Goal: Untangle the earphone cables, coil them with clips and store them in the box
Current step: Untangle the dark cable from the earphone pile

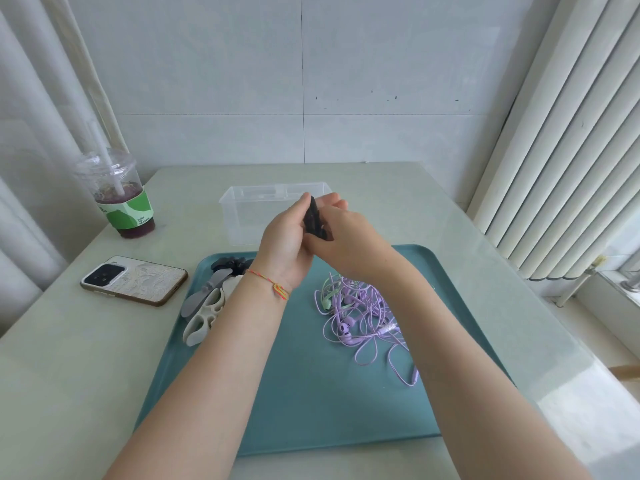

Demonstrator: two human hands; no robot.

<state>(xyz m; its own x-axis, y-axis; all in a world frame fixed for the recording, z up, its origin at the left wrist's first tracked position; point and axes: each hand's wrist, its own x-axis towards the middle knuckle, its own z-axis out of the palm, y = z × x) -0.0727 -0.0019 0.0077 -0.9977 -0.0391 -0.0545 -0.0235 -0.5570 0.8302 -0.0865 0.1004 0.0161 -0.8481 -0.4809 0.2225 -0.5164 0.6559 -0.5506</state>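
Black clip [314,220] gripped by both hands' curled fingers [341,204].

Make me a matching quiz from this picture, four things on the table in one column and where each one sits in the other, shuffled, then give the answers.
Things
1. phone
2. drink cup
3. clear box
4. purple earphones

Places
A. on the teal tray, right part
B. far left of the table, beside the curtain
C. on the table left of the tray
D. on the table beyond the tray's far edge

Pairs: 1-C, 2-B, 3-D, 4-A
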